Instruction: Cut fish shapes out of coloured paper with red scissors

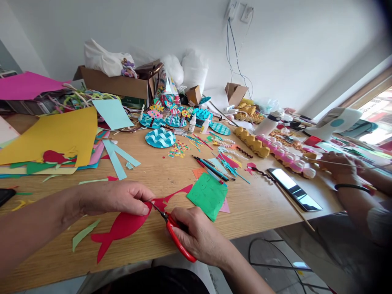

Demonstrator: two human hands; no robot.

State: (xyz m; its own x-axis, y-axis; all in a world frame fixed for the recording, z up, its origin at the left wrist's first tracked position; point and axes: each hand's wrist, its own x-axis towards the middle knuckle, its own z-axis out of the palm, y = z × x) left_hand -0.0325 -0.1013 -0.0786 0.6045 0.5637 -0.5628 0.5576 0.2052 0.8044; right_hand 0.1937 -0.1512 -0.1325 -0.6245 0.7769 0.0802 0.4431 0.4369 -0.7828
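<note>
My left hand (pixel 122 199) pinches a red paper fish (pixel 127 225) near its head end, thumb on top, with the forked tail hanging toward the lower left. In my right hand (pixel 199 234) are red-handled scissors (pixel 180 243), their blades at the edge of the red paper just beside my left fingertips. A thin red offcut (pixel 179 192) curves away to the right, its tip by a green paper square (pixel 208 195). Whether the offcut is still joined to the fish is hard to tell.
Colored sheets (pixel 49 139) and scraps lie left. Pens (pixel 211 168), blue discs (pixel 160 138), glue bottles (pixel 192 123) and confetti spread across the middle. A phone (pixel 294 190) lies right, beside a stick and egg-carton strips (pixel 252 141). Another person's hands (pixel 341 165) work at far right.
</note>
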